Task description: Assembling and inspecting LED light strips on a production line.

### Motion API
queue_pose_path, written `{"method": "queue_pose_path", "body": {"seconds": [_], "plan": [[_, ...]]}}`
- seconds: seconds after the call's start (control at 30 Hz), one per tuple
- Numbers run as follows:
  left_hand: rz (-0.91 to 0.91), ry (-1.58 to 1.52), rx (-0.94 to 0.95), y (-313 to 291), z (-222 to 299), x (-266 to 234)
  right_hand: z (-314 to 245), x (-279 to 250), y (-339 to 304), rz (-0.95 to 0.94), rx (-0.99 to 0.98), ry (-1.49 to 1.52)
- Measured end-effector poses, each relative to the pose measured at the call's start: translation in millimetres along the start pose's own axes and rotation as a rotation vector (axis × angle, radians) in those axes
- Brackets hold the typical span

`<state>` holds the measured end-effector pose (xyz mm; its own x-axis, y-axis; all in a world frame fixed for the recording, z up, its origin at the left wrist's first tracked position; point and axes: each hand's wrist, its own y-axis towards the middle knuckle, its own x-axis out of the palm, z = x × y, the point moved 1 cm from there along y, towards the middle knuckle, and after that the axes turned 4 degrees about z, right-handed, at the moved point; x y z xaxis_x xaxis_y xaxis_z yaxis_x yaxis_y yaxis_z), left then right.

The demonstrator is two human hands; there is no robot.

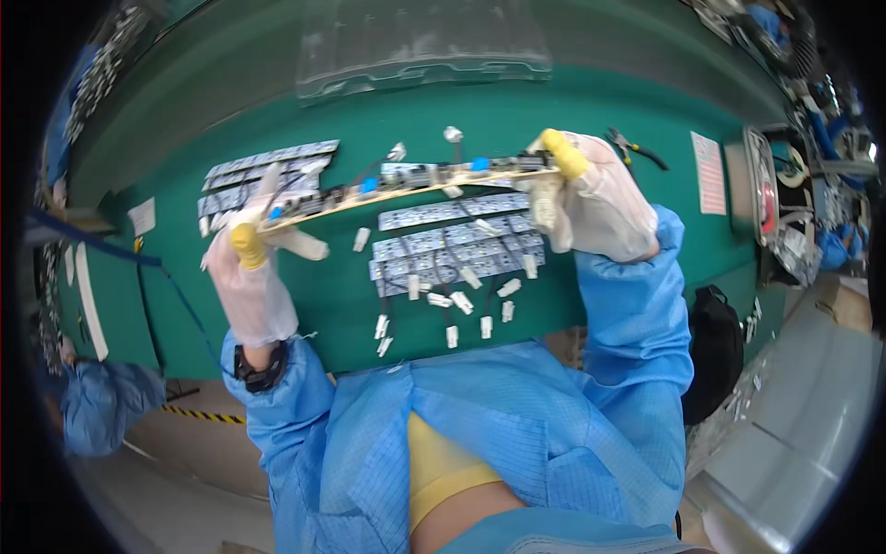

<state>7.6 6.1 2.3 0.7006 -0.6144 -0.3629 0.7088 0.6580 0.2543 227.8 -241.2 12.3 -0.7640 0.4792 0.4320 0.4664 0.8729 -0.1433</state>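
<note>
A long, narrow circuit board (413, 182) with black and blue components stretches between my hands, tilted with its right end higher and farther off. My left hand (251, 254), in a white glove with yellow on a fingertip, grips its left end. At the right end, my similarly gloved right hand (595, 189) pinches it between thumb and fingers. Beneath lie several light-coloured strip boards (457, 247) with dark wires and white connectors (461, 302). More strip boards (268, 166) lie beyond my left hand, partly covered by it.
A clear plastic tray (425, 55) stands at the back of the green worktop (628, 102). Pliers (637, 150) and a printed sheet (709, 173) lie at the right, near a bin (764, 198) holding a tape roll. Another person's blue sleeve (111, 406) shows at the far left.
</note>
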Motion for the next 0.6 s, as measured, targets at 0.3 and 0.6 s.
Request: {"method": "queue_pose_path", "body": {"seconds": [0.3,0.6], "plan": [[-0.092,-0.604,-0.059,3,24,14,-8,20,10,0.090,0.026,-0.081],[0.049,0.204,-0.138,101,-85,-71,22,-16,15,0.267,-0.206,-1.769]]}}
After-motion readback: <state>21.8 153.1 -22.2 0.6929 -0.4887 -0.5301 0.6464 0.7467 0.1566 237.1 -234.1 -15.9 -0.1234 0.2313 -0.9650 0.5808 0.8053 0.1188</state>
